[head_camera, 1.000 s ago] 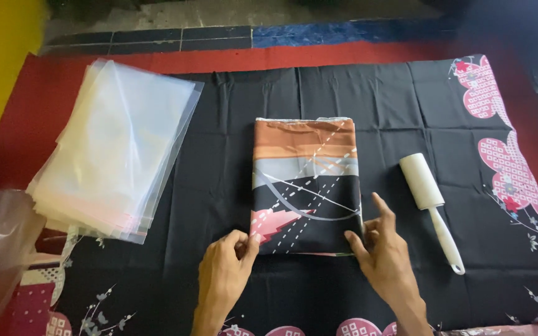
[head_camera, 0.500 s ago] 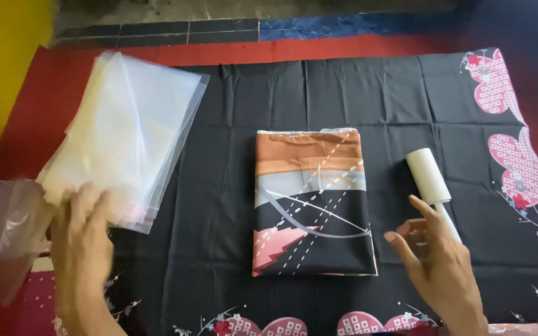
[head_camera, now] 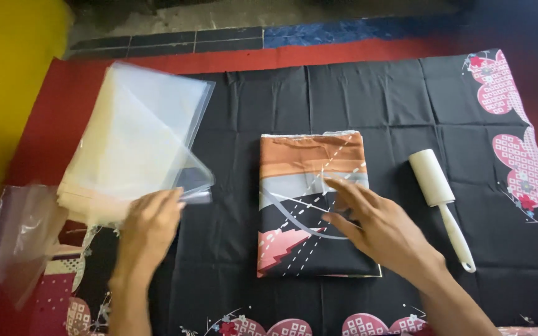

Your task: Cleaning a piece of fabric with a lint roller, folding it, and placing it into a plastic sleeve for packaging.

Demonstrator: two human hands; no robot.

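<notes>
A folded cloth (head_camera: pixel 309 180) with orange, grey, black and pink patches lies in the middle of a black floral sheet (head_camera: pixel 250 106). My right hand (head_camera: pixel 378 227) rests flat on the cloth's right half, fingers spread. To the left sits a stack of clear plastic bags (head_camera: pixel 135 134). My left hand (head_camera: pixel 151 224) pinches the near corner of the top bag, and that corner is lifted off the stack.
A white lint roller (head_camera: pixel 440 202) lies right of the cloth, handle toward me. A crumpled clear bag (head_camera: pixel 17 233) sits at the far left. A red mat (head_camera: pixel 51 112) borders the sheet, with a yellow surface (head_camera: pixel 7 81) at left and tiled floor (head_camera: pixel 219 40) beyond.
My left hand left the cloth, went left to the bag stack and took hold of the top bag's corner. My right hand lifted off, then settled back on the cloth.
</notes>
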